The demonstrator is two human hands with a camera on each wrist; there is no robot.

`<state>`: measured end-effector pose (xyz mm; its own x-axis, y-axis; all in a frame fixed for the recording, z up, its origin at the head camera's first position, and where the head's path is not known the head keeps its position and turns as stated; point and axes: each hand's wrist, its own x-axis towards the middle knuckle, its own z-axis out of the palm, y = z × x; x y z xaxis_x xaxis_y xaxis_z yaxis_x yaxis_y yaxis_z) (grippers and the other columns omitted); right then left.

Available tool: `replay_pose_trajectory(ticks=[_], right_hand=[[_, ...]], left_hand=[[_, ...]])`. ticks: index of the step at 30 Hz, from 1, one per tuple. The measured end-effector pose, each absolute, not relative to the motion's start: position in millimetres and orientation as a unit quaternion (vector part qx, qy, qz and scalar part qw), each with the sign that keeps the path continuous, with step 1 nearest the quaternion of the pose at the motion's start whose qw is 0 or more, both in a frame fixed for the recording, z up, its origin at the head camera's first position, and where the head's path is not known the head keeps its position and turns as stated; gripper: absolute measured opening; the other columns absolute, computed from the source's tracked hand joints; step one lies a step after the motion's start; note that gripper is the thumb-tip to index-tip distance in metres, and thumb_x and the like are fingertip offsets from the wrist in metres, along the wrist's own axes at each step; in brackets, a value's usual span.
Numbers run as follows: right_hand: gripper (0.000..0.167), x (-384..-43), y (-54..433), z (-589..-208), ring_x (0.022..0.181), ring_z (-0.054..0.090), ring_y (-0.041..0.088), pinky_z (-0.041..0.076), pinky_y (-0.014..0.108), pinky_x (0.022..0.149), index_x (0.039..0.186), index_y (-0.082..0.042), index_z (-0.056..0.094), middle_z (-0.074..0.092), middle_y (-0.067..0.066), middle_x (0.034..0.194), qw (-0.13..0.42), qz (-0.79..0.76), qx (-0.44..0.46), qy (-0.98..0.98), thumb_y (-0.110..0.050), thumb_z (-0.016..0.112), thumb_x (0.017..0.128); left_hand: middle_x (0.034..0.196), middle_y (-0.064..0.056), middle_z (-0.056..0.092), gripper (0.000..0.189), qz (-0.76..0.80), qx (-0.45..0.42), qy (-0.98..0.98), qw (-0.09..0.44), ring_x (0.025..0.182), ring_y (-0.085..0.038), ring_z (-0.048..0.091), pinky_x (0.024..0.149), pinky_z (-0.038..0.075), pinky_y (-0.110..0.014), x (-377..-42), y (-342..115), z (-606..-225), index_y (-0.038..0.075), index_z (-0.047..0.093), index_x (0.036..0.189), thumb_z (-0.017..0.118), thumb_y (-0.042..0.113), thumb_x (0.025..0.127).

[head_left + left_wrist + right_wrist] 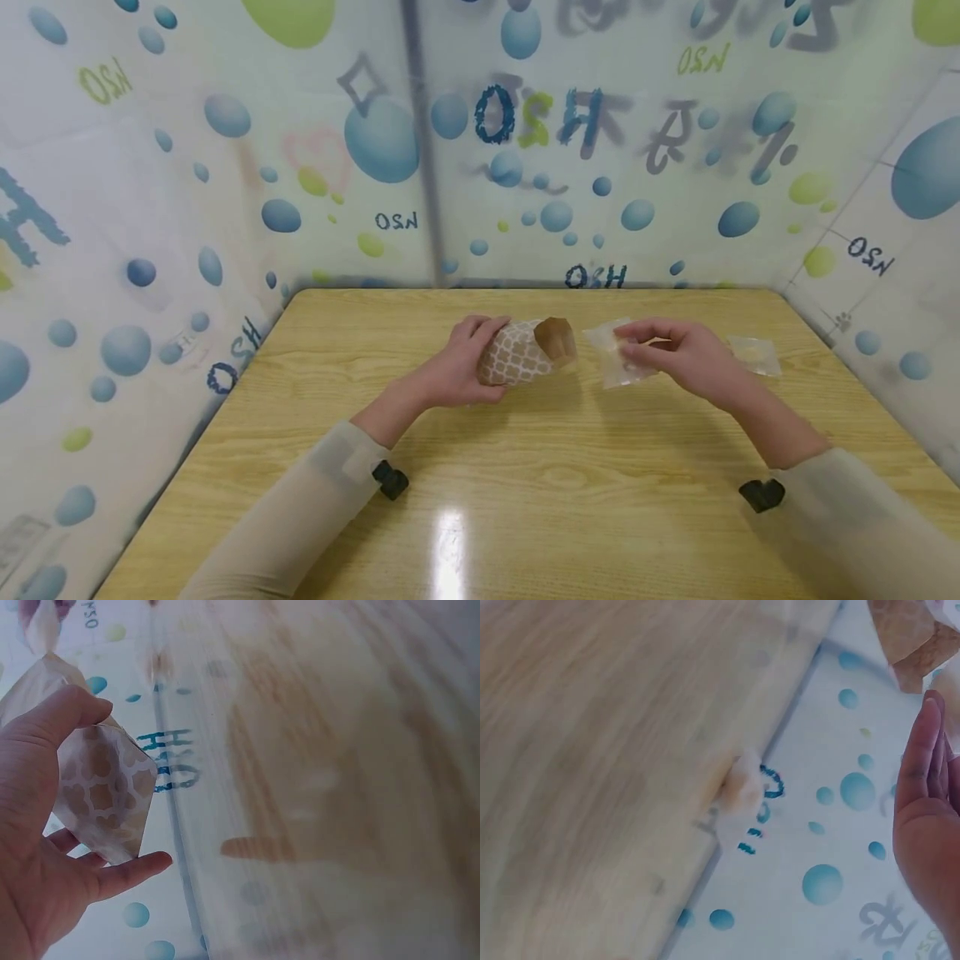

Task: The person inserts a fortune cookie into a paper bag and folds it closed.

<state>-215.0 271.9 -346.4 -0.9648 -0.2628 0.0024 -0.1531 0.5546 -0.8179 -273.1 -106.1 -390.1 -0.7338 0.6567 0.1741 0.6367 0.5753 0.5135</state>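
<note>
In the head view my left hand (465, 367) grips a small brown paper bag (516, 354) with a white lattice pattern. Its open mouth faces right, toward my other hand. The left wrist view shows the thumb on one side of the bag (105, 784) and fingers on the other. My right hand (693, 358) pinches a small clear plastic packet (617, 368) between thumb and fingers, just right of the bag's mouth. What the packet contains is too unclear to make out. In the right wrist view, the hand (930, 802) is partly cut off at the edge.
A second clear packet (757, 357) lies on the wooden table (525, 483), to the right behind my right hand. Patterned wall sheeting (510, 208) stands along the table's back and sides.
</note>
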Motion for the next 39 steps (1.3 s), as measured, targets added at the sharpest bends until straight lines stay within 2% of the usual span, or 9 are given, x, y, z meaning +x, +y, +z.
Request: replay_pose_trajectory(ticks=[3,7,11,20,27,32,36,39], right_hand=[[0.043,-216.9,261.2,-341.5,0.107,0.075,0.006,0.061,0.030,0.090,0.144,-0.017,0.073,0.073,0.008,0.140,0.057,-0.471,-0.129,0.871,-0.040,0.072,0.108],[0.041,-221.1,247.8,-339.0,0.098,0.073,0.012,0.061,0.032,0.083,0.142,-0.016,0.073,0.079,0.004,0.120,0.060,-0.469,-0.146,0.869,-0.038,0.072,0.107],[0.040,-225.6,237.8,-339.2,0.091,0.069,0.018,0.058,0.033,0.078,0.140,-0.017,0.074,0.079,0.004,0.113,0.062,-0.465,-0.149,0.871,-0.039,0.073,0.107],[0.037,-233.5,226.6,-345.1,0.088,0.069,0.029,0.056,0.032,0.071,0.137,-0.017,0.076,0.072,0.011,0.119,0.008,-0.440,-0.148,0.886,-0.038,0.073,0.107],[0.032,-233.6,219.1,-351.9,0.084,0.065,0.020,0.054,0.031,0.068,0.134,-0.015,0.077,0.073,0.009,0.110,-0.018,-0.431,-0.167,0.887,-0.030,0.077,0.105],[0.034,-233.0,214.3,-354.5,0.079,0.063,0.019,0.053,0.030,0.067,0.134,-0.016,0.077,0.074,0.008,0.106,-0.024,-0.417,-0.177,0.891,-0.031,0.078,0.104],[0.038,-232.0,217.5,-354.9,0.075,0.062,0.020,0.051,0.031,0.064,0.141,-0.019,0.074,0.073,0.008,0.109,-0.029,-0.414,-0.169,0.894,-0.033,0.076,0.105],[0.040,-231.4,224.9,-355.0,0.078,0.063,0.021,0.052,0.032,0.065,0.145,-0.018,0.072,0.071,0.010,0.114,-0.029,-0.416,-0.164,0.894,-0.032,0.073,0.107]], left_hand=[[0.163,-0.023,0.033,0.105,0.286,0.362,0.887,0.022,0.146,-0.041,0.037,0.119,0.044,-0.061,-272.8,-105.1,-389.9,0.012,0.026,0.173,0.088,0.022,0.089],[0.164,-0.023,0.033,0.105,0.283,0.365,0.887,0.028,0.148,-0.041,0.037,0.120,0.044,-0.061,-271.8,-103.0,-389.7,0.012,0.026,0.173,0.089,0.022,0.089],[0.165,-0.021,0.032,0.107,0.282,0.372,0.884,0.037,0.148,-0.039,0.036,0.121,0.043,-0.060,-270.8,-101.6,-389.9,0.012,0.026,0.173,0.089,0.021,0.088],[0.167,-0.021,0.029,0.110,0.290,0.384,0.875,0.052,0.151,-0.039,0.033,0.123,0.041,-0.059,-269.6,-98.9,-390.6,0.012,0.024,0.174,0.090,0.021,0.087],[0.162,-0.020,0.031,0.109,0.307,0.372,0.875,0.048,0.147,-0.037,0.036,0.121,0.043,-0.058,-268.9,-97.9,-390.8,0.013,0.025,0.173,0.091,0.023,0.087],[0.160,-0.020,0.032,0.108,0.310,0.375,0.872,0.046,0.146,-0.037,0.037,0.121,0.043,-0.058,-269.6,-98.1,-391.9,0.012,0.026,0.173,0.091,0.023,0.087],[0.161,-0.021,0.033,0.108,0.308,0.372,0.874,0.042,0.146,-0.037,0.037,0.121,0.044,-0.059,-269.7,-99.3,-391.4,0.012,0.026,0.173,0.091,0.023,0.087],[0.162,-0.021,0.032,0.108,0.308,0.366,0.877,0.043,0.146,-0.038,0.038,0.120,0.044,-0.059,-269.5,-101.7,-390.2,0.013,0.027,0.173,0.091,0.023,0.087]])
